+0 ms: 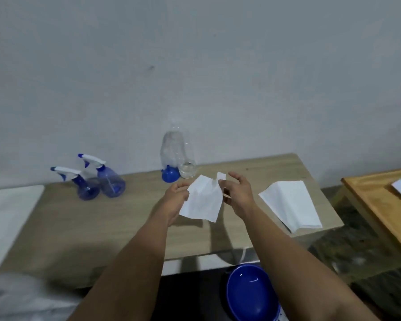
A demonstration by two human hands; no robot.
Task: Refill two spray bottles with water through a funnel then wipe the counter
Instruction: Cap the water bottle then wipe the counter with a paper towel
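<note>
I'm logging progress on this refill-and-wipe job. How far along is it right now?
Refilling looks done: both spray bottles stand capped with trigger heads on, the blue funnel rests by the nearly empty clear bottle. In hand: the left hand and right hand hold one white tissue above the counter, from the stack. Left: the wiping itself.

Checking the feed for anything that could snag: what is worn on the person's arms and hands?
Nothing shows. The left hand and right hand are bare, with no gloves, rings or watch visible. Both forearms are uncovered up to the frame edge; no sleeves in view.
</note>
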